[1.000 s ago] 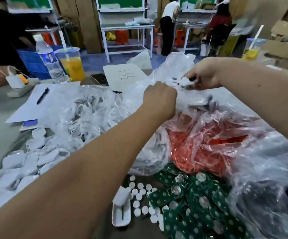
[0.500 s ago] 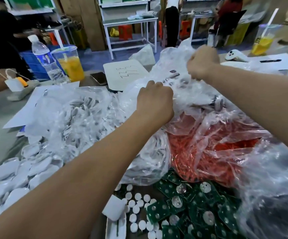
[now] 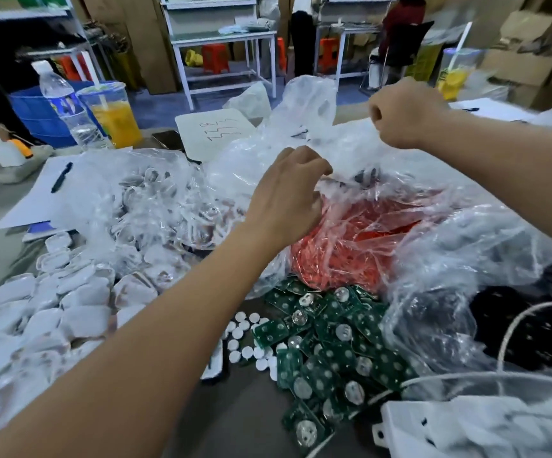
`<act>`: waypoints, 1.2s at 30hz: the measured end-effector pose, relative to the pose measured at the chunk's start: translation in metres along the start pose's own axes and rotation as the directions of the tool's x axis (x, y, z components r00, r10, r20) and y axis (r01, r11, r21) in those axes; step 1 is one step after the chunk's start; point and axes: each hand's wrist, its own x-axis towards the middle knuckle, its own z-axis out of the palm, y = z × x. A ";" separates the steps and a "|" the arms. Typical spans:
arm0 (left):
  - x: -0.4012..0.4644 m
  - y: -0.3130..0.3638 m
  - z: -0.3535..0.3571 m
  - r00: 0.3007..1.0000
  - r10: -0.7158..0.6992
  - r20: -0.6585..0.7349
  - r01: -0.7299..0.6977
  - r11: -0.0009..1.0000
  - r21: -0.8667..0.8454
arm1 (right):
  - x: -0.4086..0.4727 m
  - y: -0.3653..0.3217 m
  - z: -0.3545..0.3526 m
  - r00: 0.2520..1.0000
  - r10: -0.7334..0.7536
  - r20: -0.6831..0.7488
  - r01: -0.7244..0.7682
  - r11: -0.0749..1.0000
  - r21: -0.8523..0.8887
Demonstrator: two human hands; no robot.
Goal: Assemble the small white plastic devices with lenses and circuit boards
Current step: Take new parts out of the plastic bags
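My left hand [image 3: 291,196] grips the crumpled edge of a clear plastic bag [image 3: 307,104] at the table's middle. My right hand [image 3: 403,114] is fisted on the same bag's film farther back and higher. Dark small parts [image 3: 365,176] show through the film between the hands. A pile of green circuit boards [image 3: 330,352] lies in front, with small white round discs [image 3: 248,342] beside it. White plastic housings [image 3: 53,309] are heaped at the left, partly in another clear bag [image 3: 155,206]. A bag of red parts [image 3: 350,246] sits under my left hand.
A water bottle [image 3: 59,100] and a cup of orange drink [image 3: 114,114] stand at the back left. A white card with writing [image 3: 215,132] and paper with a pen [image 3: 61,176] lie behind the bags. A white cable [image 3: 512,328] and white box [image 3: 466,421] sit at front right. People work at far benches.
My right hand has closed on the bag's film and pulled it up and to the right; the small white piece it held a second ago is out of sight. My left hand stays at the bag's edge.
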 end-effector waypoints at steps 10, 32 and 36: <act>-0.065 -0.017 -0.038 0.855 -0.518 0.039 0.488 0.826 0.282 | -0.078 -0.070 -0.030 0.827 -0.331 0.454 0.257 0.942 0.217; -0.118 -0.066 -0.054 0.783 -0.612 0.116 0.615 0.789 0.009 | -0.094 -0.171 0.016 0.712 -0.602 0.362 0.475 0.792 0.383; -0.121 -0.066 -0.061 0.670 -0.638 0.380 0.578 0.769 0.272 | -0.085 -0.168 0.007 0.797 -0.510 0.323 0.459 0.860 0.224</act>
